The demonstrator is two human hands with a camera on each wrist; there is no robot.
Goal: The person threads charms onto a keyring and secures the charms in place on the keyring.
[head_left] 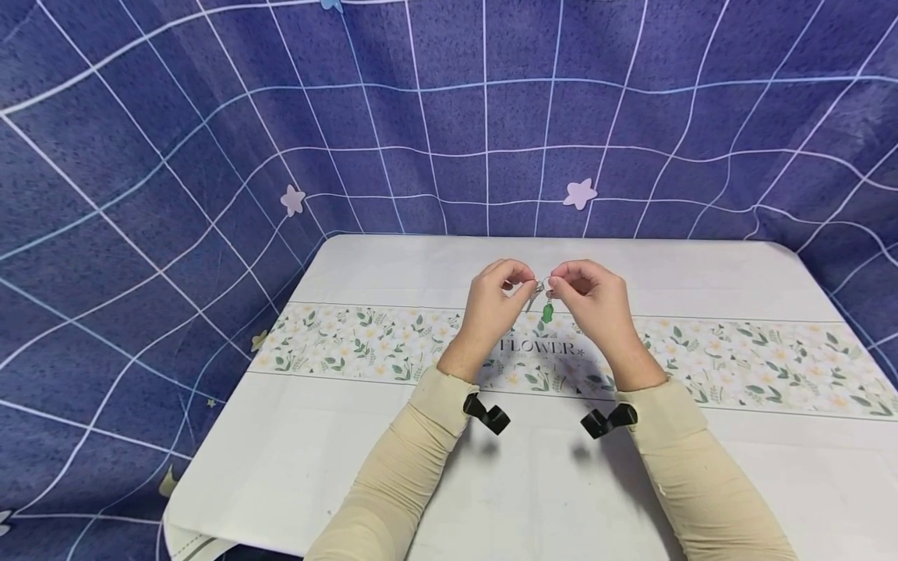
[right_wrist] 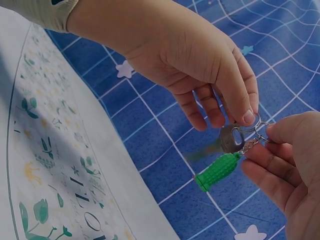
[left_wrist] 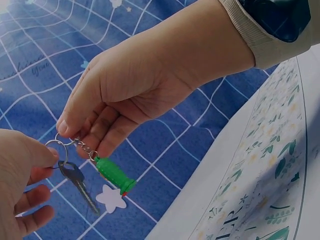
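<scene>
Over the middle of the table, my left hand and right hand are held close together, fingertips almost meeting. The left thumb and finger pinch a metal key ring, from which a metal key hangs. Pinched in the right hand is a second ring, looped with the first. A short chain joins it to a green, bumpy keychain charm with a flared end. Key and charm both dangle in the air below the fingers. The remaining fingers of each hand are loosely bent.
Under the hands lies a white table with a floral printed band that reads "FLOWER". A blue curtain with white grid lines and stars hangs behind and to the left. Black wrist mounts sit on both cuffs.
</scene>
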